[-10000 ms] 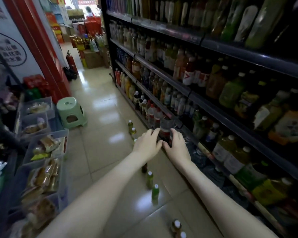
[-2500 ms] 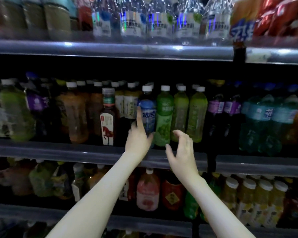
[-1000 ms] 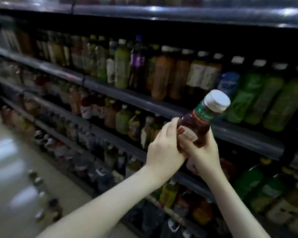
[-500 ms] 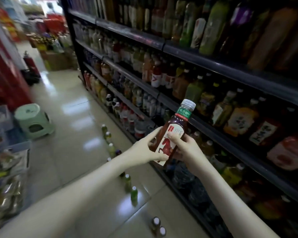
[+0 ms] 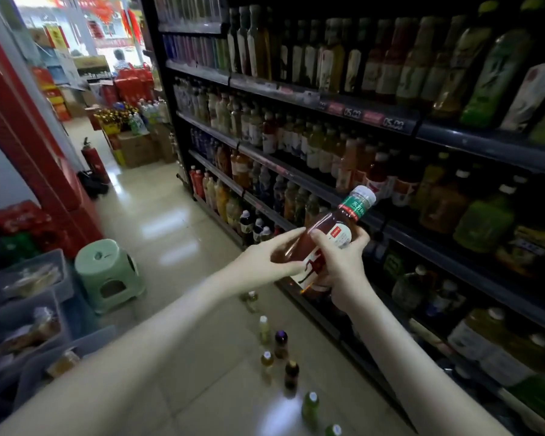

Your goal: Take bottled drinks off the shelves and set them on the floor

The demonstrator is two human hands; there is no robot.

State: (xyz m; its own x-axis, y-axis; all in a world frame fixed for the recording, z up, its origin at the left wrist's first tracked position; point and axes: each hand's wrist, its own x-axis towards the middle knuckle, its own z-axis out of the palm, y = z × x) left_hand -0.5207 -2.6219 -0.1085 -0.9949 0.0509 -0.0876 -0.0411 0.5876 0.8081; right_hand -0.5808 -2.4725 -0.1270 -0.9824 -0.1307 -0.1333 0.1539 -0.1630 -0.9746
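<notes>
A dark red tea bottle [image 5: 331,234] with a white label and a clear cap tilts in the air in front of the shelves [image 5: 390,196]. My right hand [image 5: 340,265] grips its lower body from the right. My left hand [image 5: 265,256] holds its side from the left, fingers along the bottle. Below my hands, several small bottles [image 5: 280,344] stand in a row on the tiled floor [image 5: 170,215] beside the shelf base.
Dark shelves packed with bottles run along the right. A green plastic stool [image 5: 107,272] stands on the floor at left, with bins of packaged snacks [image 5: 26,309] beside it. A fire extinguisher [image 5: 92,158] and stacked boxes [image 5: 139,146] stand farther down the aisle.
Both hands took the red tea bottle off the middle shelf and carried it out over the aisle. In the last half second the bottle stayed between my hands and the view turned slightly.
</notes>
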